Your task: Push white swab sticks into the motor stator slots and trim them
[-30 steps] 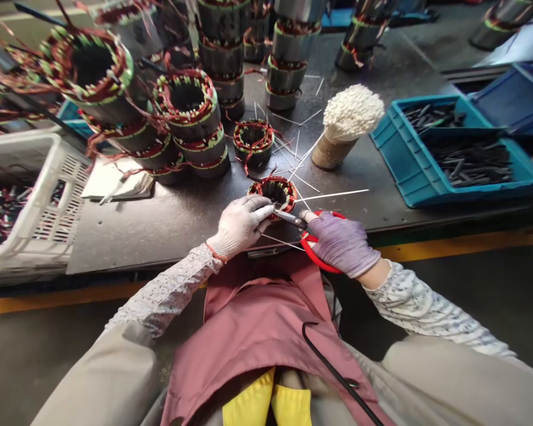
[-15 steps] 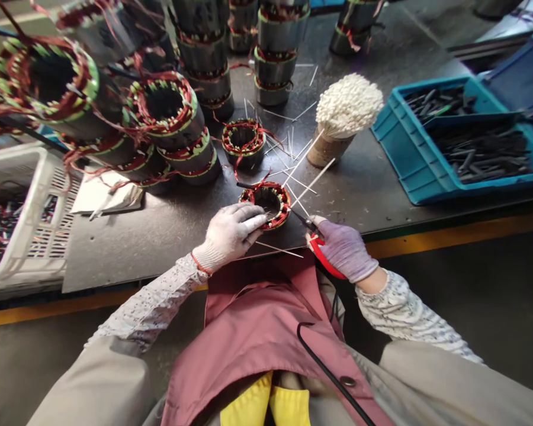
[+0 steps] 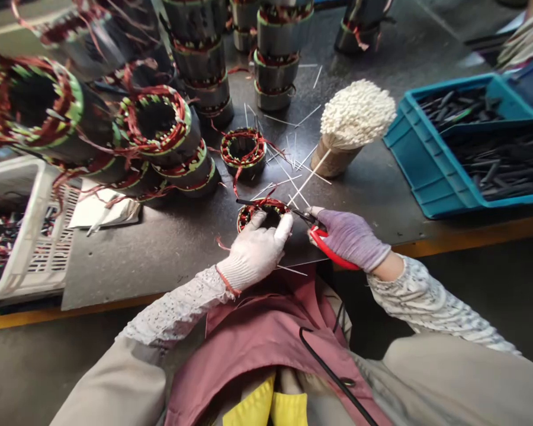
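Observation:
A wire-wound motor stator (image 3: 244,214), a ring with red windings, stands near the table's front edge. My left hand (image 3: 262,244), in a white glove, grips its near side with fingers over the rim, hiding part of it. At the stator's right side, my right hand (image 3: 353,235), in a purple glove, is closed around red-handled cutting pliers (image 3: 331,249). Their dark jaws point at the rim; whether the jaws touch it I cannot tell. A thin white-tipped stick (image 3: 310,178) slants up from beside the jaws. Another small stator (image 3: 243,155) sits just behind.
Stacked stators (image 3: 190,168) crowd the left and back. A cup (image 3: 335,157) of white-tipped sticks stands behind my right hand. Blue bin (image 3: 420,168) holds black pieces; white crate (image 3: 24,260) is at left. Loose sticks (image 3: 288,171) litter the table. A co-worker's gloved hand (image 3: 526,41) shows top right.
My left hand has shifted right along the stator's near rim, its fingers now more spread. Fewer sticks slant up beside the pliers. A co-worker's gloved hand has come into view top right.

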`<state>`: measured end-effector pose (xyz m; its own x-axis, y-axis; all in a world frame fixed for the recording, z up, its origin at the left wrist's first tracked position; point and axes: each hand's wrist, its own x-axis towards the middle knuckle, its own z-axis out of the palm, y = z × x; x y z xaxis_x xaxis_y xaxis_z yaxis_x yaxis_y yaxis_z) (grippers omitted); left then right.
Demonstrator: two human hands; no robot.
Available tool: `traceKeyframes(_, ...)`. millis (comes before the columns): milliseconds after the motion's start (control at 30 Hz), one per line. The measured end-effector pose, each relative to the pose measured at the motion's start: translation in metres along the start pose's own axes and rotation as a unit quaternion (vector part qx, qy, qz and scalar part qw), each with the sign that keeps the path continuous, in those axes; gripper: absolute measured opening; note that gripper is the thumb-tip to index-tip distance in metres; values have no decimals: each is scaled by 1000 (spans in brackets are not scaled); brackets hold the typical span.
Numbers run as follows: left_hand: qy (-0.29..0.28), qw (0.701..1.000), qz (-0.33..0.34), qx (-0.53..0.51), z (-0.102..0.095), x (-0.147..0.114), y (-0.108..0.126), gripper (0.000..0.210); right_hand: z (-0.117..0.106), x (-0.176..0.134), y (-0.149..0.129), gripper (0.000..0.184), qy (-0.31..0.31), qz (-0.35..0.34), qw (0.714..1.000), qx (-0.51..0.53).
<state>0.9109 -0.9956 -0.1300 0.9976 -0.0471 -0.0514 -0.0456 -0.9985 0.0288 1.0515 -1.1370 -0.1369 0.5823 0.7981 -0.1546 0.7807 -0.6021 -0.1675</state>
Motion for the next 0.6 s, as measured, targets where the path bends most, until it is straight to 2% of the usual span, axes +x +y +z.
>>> traceKeyframes(100,2,999,-1,-40,2,-3,-5,69,8,-2,10,44,15,-27,999,30)
traceKeyframes(200,21,984,-50,-171,-11,-9,-19,75,23,-11,23,38,103,-43,989,95)
traceKeyframes(233,38,965,-80,-247,-22,-13,-26,75,28,-14,27,37,140,-45,982,116)
traceKeyframes(300,90,907,-129,-391,-55,-22,-40,72,37,-20,35,38,199,-42,969,138)
traceKeyframes(333,123,882,-141,-433,-77,-27,-46,69,39,-22,38,39,212,-39,966,139)
traceKeyframes(367,156,876,-138,-435,-100,-32,-51,68,41,-24,41,40,214,-34,967,136)
traceKeyframes(433,228,912,-125,-316,-146,-39,-59,71,40,-28,42,42,192,-17,974,120)
traceKeyframes(500,264,947,-150,-102,-180,-38,-71,77,35,-30,41,44,161,10,982,102)
traceKeyframes(567,245,944,-210,75,-195,-30,-92,80,31,-31,38,45,143,36,986,81)
traceKeyframes(600,219,938,-238,125,-195,-24,-105,79,30,-31,36,45,146,43,986,69)
